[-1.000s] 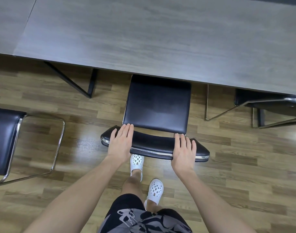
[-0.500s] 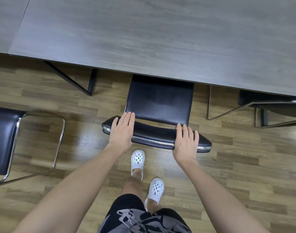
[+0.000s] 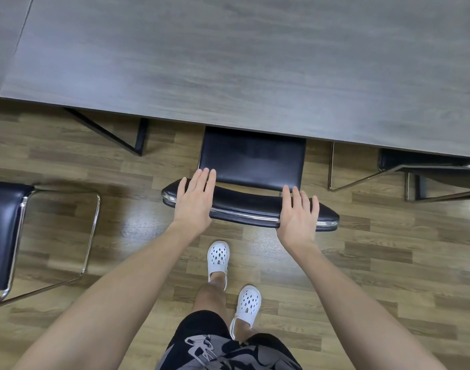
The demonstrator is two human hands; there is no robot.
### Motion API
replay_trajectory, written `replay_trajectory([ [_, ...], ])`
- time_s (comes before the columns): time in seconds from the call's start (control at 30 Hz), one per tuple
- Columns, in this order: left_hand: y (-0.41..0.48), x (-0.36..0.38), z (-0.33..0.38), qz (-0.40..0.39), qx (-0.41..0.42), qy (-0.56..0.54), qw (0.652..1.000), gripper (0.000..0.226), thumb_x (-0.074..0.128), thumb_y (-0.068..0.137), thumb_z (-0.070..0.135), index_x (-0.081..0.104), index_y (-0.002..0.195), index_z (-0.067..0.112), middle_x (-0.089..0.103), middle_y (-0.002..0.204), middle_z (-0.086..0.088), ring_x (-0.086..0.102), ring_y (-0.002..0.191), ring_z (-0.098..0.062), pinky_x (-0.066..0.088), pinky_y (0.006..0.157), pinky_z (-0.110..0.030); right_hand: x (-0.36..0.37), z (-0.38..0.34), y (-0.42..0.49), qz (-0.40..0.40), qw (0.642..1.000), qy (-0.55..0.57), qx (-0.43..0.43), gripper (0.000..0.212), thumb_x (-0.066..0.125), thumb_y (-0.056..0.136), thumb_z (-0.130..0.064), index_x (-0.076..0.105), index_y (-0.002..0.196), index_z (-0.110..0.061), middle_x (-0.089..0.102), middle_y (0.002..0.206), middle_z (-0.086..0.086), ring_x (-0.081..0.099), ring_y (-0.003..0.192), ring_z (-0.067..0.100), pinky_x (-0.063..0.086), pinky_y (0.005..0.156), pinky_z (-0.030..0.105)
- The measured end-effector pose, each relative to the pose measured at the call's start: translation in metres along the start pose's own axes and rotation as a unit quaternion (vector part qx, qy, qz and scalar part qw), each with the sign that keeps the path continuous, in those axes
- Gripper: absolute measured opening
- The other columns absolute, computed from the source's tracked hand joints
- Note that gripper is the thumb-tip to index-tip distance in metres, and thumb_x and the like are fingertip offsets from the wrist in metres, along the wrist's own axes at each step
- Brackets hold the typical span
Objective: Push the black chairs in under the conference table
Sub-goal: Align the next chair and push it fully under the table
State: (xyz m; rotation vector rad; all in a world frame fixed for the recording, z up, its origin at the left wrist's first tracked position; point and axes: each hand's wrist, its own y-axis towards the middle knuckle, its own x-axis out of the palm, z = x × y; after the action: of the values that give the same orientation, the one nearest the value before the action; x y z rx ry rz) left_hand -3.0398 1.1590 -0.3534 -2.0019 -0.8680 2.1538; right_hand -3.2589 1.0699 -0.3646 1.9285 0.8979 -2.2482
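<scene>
Chairs: Three black chairs. The middle chair (image 3: 252, 161) sits under both hands, a second chair (image 3: 1, 231) stands well to the left of the left hand, and a third chair (image 3: 428, 166) is off beyond the right hand.
Hands: Two, both bare, arms stretched forward.
Table: One grey wood-grain conference table (image 3: 228, 62) spans the view ahead of the fingertips, with one dark table leg (image 3: 138, 137) showing ahead and left of the left hand.
Feet: Two white clogs (image 3: 218, 256) stand on the floor below and between the wrists.
Edges: The front of the middle chair's seat lies under the table's near edge. The rest of the seat and the backrest (image 3: 244, 202) stand outside it. The third chair is partly under the same edge, and the second sits wholly outside it.
Room: Wood-plank floor (image 3: 388, 249) shows on either side of the middle chair, between it and its neighbours' chrome frames.
Grip: The left hand (image 3: 194, 198) lies flat on the backrest's left end, fingers straight and together, reaching over toward the seat. The right hand (image 3: 298, 217) lies flat on the right end, fingers straight and slightly spread. Neither hand curls around the padding or the chrome rail.
</scene>
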Motion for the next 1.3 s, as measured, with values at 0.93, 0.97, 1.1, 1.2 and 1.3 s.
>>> replay_trajectory([
  [0.93,0.078,-0.034,0.008,0.021,-0.008,-0.013,1.000,0.114,0.073,0.078,0.012,-0.011,0.154,0.011,-0.010,0.164,-0.005,-0.007,0.151,-0.020,0.002,0.121,-0.044,-0.031,0.019,0.083,0.042,0.999,0.007,-0.002,0.096,0.070,0.070,-0.002,0.018,0.151,-0.011,0.024,0.156,0.015,0.016,0.145,0.032,0.009,0.117,0.049],
  [0.97,0.081,-0.035,0.008,0.024,-0.007,-0.012,1.000,0.114,0.073,0.078,0.012,-0.011,0.154,0.011,-0.010,0.164,-0.005,-0.007,0.151,-0.020,0.003,0.121,-0.044,-0.032,0.020,0.086,0.040,0.999,0.005,-0.002,0.097,0.070,0.071,-0.002,0.016,0.151,-0.011,0.022,0.157,0.015,0.014,0.146,0.032,0.009,0.117,0.049],
  [1.1,0.092,-0.040,0.009,0.033,-0.002,-0.012,0.999,0.111,0.071,0.079,0.010,-0.010,0.154,0.010,-0.008,0.164,-0.005,-0.006,0.151,-0.021,0.004,0.121,-0.044,-0.036,0.023,0.098,0.044,0.999,0.002,-0.003,0.098,0.070,0.071,-0.004,0.015,0.152,-0.012,0.018,0.158,0.015,0.011,0.146,0.032,0.007,0.117,0.048],
  [1.2,0.096,-0.040,0.011,0.046,0.004,-0.009,0.999,0.107,0.069,0.080,0.008,-0.008,0.154,0.010,-0.005,0.164,-0.007,-0.006,0.151,-0.022,0.004,0.121,-0.044,-0.038,0.025,0.104,0.046,0.999,0.001,-0.006,0.099,0.071,0.071,-0.004,0.014,0.152,-0.011,0.017,0.158,0.016,0.010,0.146,0.033,0.006,0.117,0.048],
  [1.3,0.098,-0.037,0.011,0.080,0.007,-0.016,0.997,0.108,0.069,0.076,-0.001,-0.004,0.155,0.010,-0.011,0.163,-0.008,-0.009,0.150,-0.024,0.004,0.121,-0.045,-0.038,0.025,0.106,0.060,0.998,0.004,-0.008,0.100,0.072,0.068,-0.002,0.016,0.151,-0.010,0.021,0.156,0.019,0.013,0.145,0.035,0.008,0.117,0.049],
])
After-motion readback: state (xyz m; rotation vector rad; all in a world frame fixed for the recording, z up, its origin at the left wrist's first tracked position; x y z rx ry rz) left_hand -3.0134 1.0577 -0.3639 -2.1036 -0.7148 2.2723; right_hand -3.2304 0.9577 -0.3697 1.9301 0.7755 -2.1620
